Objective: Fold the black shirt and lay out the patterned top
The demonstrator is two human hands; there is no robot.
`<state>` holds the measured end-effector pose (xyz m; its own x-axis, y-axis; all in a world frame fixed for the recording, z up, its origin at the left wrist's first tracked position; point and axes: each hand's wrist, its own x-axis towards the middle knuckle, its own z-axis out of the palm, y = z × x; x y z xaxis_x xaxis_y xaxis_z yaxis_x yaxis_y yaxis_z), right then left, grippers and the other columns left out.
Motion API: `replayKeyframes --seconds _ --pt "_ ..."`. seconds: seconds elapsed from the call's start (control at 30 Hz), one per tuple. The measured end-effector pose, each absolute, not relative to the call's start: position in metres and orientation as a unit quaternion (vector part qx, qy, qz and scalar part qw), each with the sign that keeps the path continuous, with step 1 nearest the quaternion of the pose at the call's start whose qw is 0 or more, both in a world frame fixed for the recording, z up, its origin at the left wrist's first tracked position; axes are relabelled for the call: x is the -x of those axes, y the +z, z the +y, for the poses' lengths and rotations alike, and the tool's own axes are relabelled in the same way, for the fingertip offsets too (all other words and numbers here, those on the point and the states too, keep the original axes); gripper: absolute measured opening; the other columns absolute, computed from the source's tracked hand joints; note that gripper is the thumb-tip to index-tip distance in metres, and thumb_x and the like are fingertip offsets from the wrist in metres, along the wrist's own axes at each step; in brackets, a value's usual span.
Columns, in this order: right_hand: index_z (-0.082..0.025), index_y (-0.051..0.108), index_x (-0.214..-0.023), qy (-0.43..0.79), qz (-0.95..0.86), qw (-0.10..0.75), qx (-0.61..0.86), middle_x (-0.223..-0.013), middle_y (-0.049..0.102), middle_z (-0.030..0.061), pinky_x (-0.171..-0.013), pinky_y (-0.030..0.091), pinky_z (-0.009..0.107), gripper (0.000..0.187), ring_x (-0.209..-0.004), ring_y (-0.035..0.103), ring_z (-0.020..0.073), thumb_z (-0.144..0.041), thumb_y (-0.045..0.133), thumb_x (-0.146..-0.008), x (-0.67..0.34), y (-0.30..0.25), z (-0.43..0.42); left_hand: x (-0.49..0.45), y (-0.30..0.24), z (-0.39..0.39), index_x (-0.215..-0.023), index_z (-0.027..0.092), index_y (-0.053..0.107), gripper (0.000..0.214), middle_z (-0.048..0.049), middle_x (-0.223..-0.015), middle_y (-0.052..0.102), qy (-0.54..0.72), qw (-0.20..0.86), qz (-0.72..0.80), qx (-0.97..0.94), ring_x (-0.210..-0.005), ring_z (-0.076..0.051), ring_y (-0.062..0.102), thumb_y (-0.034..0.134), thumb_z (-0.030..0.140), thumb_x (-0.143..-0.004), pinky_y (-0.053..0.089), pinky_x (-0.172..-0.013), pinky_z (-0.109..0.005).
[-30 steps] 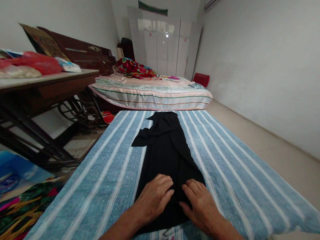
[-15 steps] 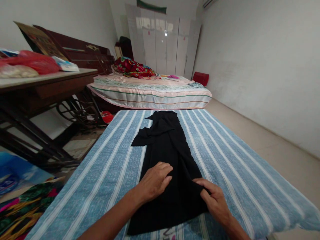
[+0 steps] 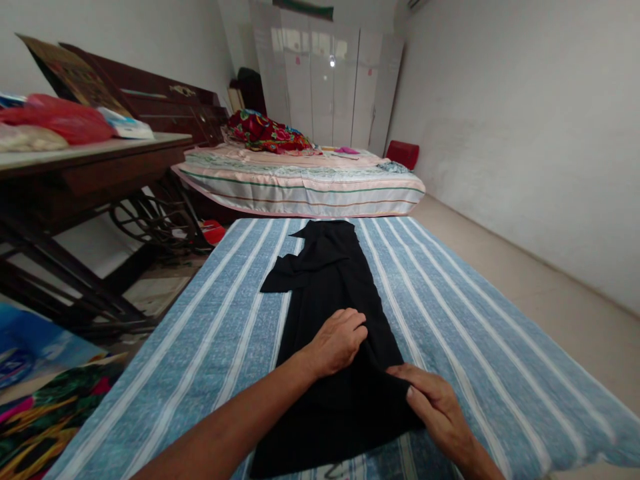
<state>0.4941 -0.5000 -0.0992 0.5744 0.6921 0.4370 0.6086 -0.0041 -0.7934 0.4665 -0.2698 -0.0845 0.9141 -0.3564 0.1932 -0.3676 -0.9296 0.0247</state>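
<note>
A long black garment lies lengthwise on a blue and white striped sheet. My left hand rests on the cloth near its middle, fingers curled and pressing down. At the garment's near right edge, my right hand pinches a fold of the black cloth between thumb and fingers. A sleeve-like flap sticks out to the left farther up.
A bed with a striped cover and a red floral bundle stands beyond. A dark wooden table with bags is on the left. White wardrobe at the back. Bare floor runs along the right wall.
My left hand has slid forward up the garment. My right hand has moved to the cloth's right edge and closed on it, lifting a fold.
</note>
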Motion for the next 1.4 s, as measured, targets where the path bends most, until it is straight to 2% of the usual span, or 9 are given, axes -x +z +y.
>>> replayKeyframes --seconds 0.13,0.37,0.57,0.7,0.8,0.97,1.1,1.23,1.4 --pt "-0.024 0.069 -0.107 0.040 -0.483 0.524 0.701 -0.102 0.070 0.0070 -0.077 0.054 0.027 0.030 -0.092 0.066 0.0210 -0.030 0.044 -0.091 -0.492 -0.097 -0.502 -0.456 -0.085 -0.266 -0.090 0.017 0.054 0.013 -0.0060 -0.093 0.061 0.114 0.012 -0.205 -0.972 -0.089 -0.019 0.051 0.043 0.013 -0.086 0.040 -0.081 -0.032" --pt "-0.021 0.068 -0.106 0.081 -0.424 0.546 0.718 -0.098 0.070 0.0075 -0.077 0.053 0.032 0.030 -0.089 0.066 0.0222 -0.030 0.043 -0.092 -0.491 -0.109 -0.502 -0.451 -0.090 -0.266 -0.086 0.018 0.053 0.010 -0.0042 -0.088 0.059 0.101 0.021 -0.148 -0.984 -0.083 -0.018 0.050 0.044 0.014 -0.085 0.039 -0.071 -0.030" --pt "-0.023 0.066 -0.108 0.007 -0.444 0.529 0.723 -0.099 0.070 0.0057 -0.075 0.054 0.026 0.026 -0.090 0.066 0.0194 -0.022 0.046 -0.090 -0.486 -0.110 -0.503 -0.450 -0.094 -0.271 -0.085 0.018 0.054 0.011 -0.0034 -0.086 0.059 0.108 0.002 -0.138 -0.984 -0.081 -0.018 0.049 0.044 0.013 -0.086 0.039 -0.070 -0.030" --pt "-0.024 0.063 -0.110 -0.033 -0.468 0.488 0.736 -0.103 0.069 0.0056 -0.081 0.053 0.026 0.027 -0.095 0.065 0.0186 -0.019 0.046 -0.090 -0.484 -0.115 -0.506 -0.447 -0.098 -0.269 -0.083 0.018 0.053 0.011 -0.0036 -0.086 0.058 0.125 -0.005 -0.138 -0.982 -0.080 -0.018 0.048 0.043 0.013 -0.086 0.039 -0.069 -0.031" --pt "-0.023 0.059 -0.115 -0.090 -0.501 0.437 0.742 -0.105 0.068 0.0067 -0.081 0.054 0.029 0.028 -0.096 0.065 0.0205 -0.024 0.049 -0.089 -0.479 -0.120 -0.505 -0.446 -0.099 -0.270 -0.084 0.018 0.053 0.011 -0.0037 -0.086 0.058 0.132 -0.007 -0.133 -0.982 -0.079 -0.018 0.048 0.043 0.013 -0.086 0.039 -0.068 -0.032" --pt "-0.014 0.040 -0.135 -0.225 -0.513 0.319 0.764 -0.116 0.061 0.0166 -0.081 0.054 0.044 0.068 -0.106 0.059 0.0329 -0.050 0.056 -0.080 -0.460 -0.138 -0.489 -0.446 -0.102 -0.273 -0.085 0.017 0.053 0.011 -0.0040 -0.087 0.058 0.135 -0.003 -0.125 -0.983 -0.082 -0.019 0.048 0.043 0.012 -0.085 0.041 -0.070 -0.032" --pt "-0.007 0.027 -0.142 -0.282 -0.478 0.242 0.796 -0.116 0.060 0.0207 -0.076 0.055 0.046 0.078 -0.105 0.059 0.0342 -0.039 0.057 -0.078 -0.448 -0.159 -0.472 -0.448 -0.102 -0.275 -0.083 0.017 0.053 0.012 -0.0051 -0.088 0.058 0.125 0.002 -0.115 -0.986 -0.082 -0.020 0.048 0.043 0.012 -0.082 0.043 -0.072 -0.033" --pt "-0.005 0.024 -0.143 -0.282 -0.473 0.210 0.808 -0.122 0.055 0.0234 -0.074 0.054 0.050 0.084 -0.108 0.055 0.0384 -0.042 0.057 -0.075 -0.440 -0.168 -0.462 -0.449 -0.100 -0.277 -0.081 0.018 0.052 0.010 -0.0056 -0.088 0.058 0.104 0.023 -0.089 -0.990 -0.081 -0.019 0.049 0.044 0.013 -0.080 0.044 -0.075 -0.032" --pt "-0.005 0.028 -0.140 -0.280 -0.434 0.208 0.830 -0.115 0.059 0.0228 -0.072 0.054 0.047 0.071 -0.101 0.059 0.0351 -0.026 0.051 -0.076 -0.437 -0.165 -0.454 -0.451 -0.094 -0.278 -0.080 0.018 0.054 0.009 -0.0050 -0.086 0.059 0.087 0.057 -0.056 -0.993 -0.082 -0.018 0.049 0.045 0.016 -0.081 0.044 -0.080 -0.030"
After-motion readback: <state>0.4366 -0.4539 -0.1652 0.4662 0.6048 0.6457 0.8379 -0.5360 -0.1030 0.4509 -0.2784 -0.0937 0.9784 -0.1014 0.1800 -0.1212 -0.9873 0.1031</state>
